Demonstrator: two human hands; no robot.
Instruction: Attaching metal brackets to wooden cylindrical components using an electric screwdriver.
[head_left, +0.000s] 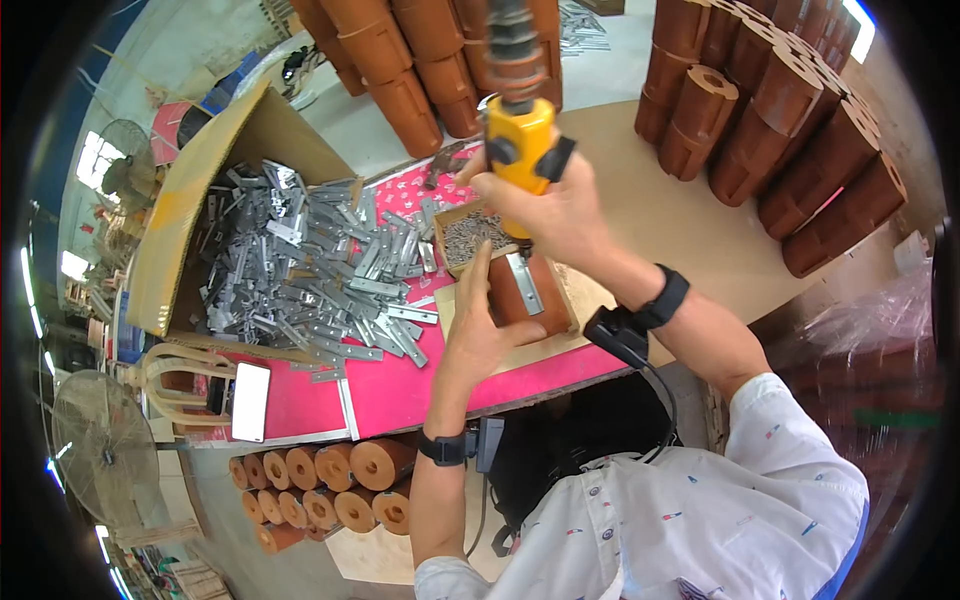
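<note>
Yellow driver [523, 140] fills the right hand [562, 208], grip closed; its bit [526, 249] points down at the far end of a metal strip [524, 285] running lengthwise away from the person on a brown piece [553, 300] bracketed by the left hand [474, 338], grip part-open.

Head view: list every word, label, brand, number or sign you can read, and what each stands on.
No text can be read.
Yellow tool: any print is too blurred.
Pink sheet: white marks, too small to make out.
Phone: no lettering shows.
</note>
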